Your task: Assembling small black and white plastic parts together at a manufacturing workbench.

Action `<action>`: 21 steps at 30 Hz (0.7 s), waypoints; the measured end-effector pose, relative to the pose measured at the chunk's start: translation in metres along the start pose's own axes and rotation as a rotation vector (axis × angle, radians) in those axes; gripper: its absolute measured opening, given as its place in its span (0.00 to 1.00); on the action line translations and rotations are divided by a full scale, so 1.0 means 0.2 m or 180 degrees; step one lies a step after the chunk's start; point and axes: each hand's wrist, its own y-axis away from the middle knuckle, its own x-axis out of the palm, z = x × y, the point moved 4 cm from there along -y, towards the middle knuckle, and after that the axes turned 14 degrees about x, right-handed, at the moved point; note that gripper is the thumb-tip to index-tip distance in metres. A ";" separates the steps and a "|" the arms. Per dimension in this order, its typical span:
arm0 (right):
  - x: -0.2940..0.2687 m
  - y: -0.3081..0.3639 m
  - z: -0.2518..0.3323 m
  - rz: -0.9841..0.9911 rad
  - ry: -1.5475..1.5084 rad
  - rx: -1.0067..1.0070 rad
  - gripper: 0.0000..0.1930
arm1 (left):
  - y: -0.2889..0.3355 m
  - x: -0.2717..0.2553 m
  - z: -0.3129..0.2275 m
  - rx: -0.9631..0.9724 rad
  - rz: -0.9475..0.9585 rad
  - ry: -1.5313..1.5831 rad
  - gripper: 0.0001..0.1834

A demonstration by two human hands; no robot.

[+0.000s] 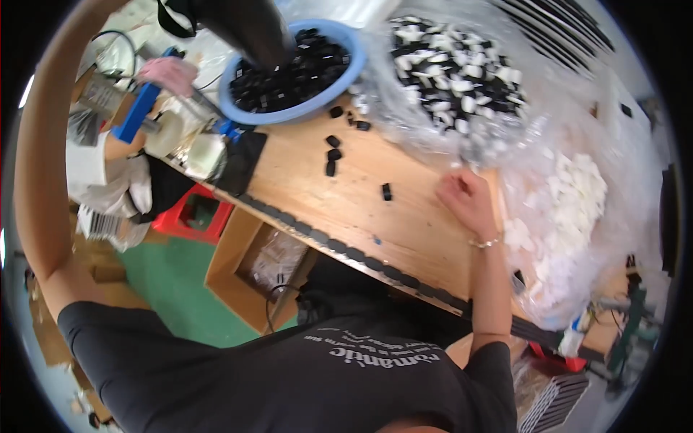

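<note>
My right hand [465, 200] rests on the wooden tabletop [296, 195] with its fingers curled in; whether it holds anything small is hidden. A clear plastic bag of black and white pieces [458, 79] lies just beyond it. Several small black pieces [333, 154] are scattered to its left, one single black piece [387, 192] closest. My left arm [47, 166] reaches up along the left side, and its hand is beyond the upper edge. A dark, smooth, tapering object [245, 32] hangs over a blue basin [354, 68] filled with shiny black pieces.
A second clear bag, of white pieces [577, 195], lies at the right. Left of the basin stands a bench device with a blue block [137, 112] and a pink cloth [167, 74]. An open cardboard box [234, 270] and a red stool [193, 214] are below the table's front edge.
</note>
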 end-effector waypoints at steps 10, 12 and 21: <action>0.06 0.18 0.63 0.1574 -0.0810 -0.0944 0.53 | 0.36 0.47 -0.72 0.2798 0.1157 0.1972 0.26; 0.13 0.31 0.53 0.1505 -0.1252 -0.0599 0.51 | 0.40 0.46 -0.81 0.3084 0.1351 0.1979 0.28; 0.08 0.79 0.62 -0.1010 -0.0845 -0.0579 0.43 | 0.49 0.46 -1.11 0.5537 -0.0332 0.1434 0.20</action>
